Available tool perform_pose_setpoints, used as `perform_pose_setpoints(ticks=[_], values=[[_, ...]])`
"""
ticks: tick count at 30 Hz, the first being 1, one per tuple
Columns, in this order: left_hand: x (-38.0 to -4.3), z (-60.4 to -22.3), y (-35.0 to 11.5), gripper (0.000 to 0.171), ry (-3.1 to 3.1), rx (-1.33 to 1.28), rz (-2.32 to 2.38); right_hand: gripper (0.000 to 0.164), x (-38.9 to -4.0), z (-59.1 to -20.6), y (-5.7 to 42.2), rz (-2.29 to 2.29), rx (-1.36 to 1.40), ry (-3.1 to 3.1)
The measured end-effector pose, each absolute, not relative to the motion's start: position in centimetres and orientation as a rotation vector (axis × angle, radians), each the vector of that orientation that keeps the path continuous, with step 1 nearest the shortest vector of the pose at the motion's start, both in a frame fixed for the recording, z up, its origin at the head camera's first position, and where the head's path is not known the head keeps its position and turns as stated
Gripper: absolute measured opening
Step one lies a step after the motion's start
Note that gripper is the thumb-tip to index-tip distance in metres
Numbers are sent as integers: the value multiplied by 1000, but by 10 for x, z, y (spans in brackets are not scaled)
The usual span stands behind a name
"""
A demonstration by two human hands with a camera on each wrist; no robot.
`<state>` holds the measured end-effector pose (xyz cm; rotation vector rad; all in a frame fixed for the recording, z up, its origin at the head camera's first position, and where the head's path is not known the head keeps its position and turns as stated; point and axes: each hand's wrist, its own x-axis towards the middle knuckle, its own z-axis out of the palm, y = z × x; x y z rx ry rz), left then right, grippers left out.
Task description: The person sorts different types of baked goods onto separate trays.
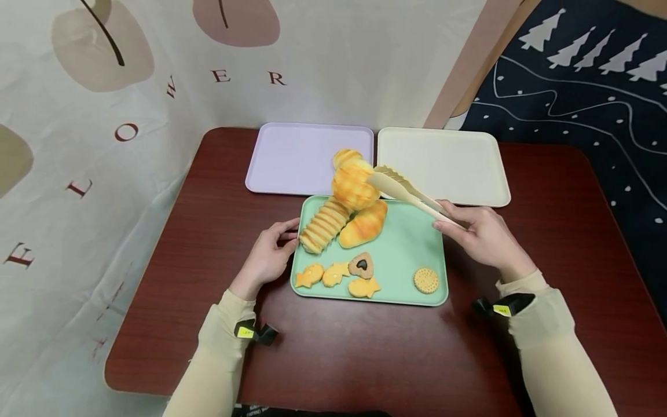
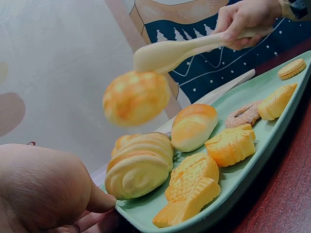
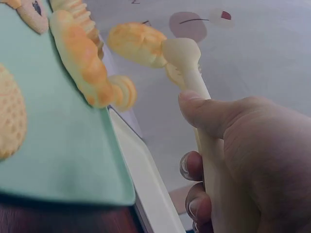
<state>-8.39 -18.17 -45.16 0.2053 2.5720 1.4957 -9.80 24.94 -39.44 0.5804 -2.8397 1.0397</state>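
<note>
My right hand (image 1: 484, 234) grips a pair of beige tongs (image 1: 403, 191). Between the tong tips hangs a round golden bun (image 1: 356, 184), held up over the back edge of the green tray (image 1: 406, 255); it blurs slightly in the left wrist view. At the tray's left side, my left hand (image 1: 268, 255) holds the rim, its thumb (image 2: 103, 200) on the edge and fingers lower down. A ridged long bread (image 1: 325, 226) and a smooth oval bread (image 1: 365, 225) lie under the bun. Toward the front sit fish-shaped cookies (image 1: 363, 287), a heart cookie (image 1: 362, 265) and a round biscuit (image 1: 425, 280).
Behind the green tray, a lilac tray (image 1: 297, 159) stands at the left and a white tray (image 1: 443, 162) at the right. A small striped roll (image 1: 345, 156) shows at the lilac tray's right part. A printed curtain (image 1: 333, 69) hangs behind the dark red table (image 1: 365, 353).
</note>
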Motion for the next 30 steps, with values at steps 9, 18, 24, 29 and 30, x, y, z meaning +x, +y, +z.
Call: perform_pose_setpoints(ticks=[9,18,24,29,30], values=[[-84,-454,-181,45,2572,206,1498,45,-123,-400,228,1142,599,-2829],[-83,-451,-181,46,2568,218,1490,46,-131,-396,222,1190,571,-2836],[-84,-451,-182,46,2565,218,1498,40,-138,-393,217,1264,627,-2784],[-85,-451,-182,45,2559,224,1512,40,-150,-386,205,1257,672,-2765],[-84,-451,-182,45,2556,225,1516,40,-152,-385,202,1263,675,-2763]])
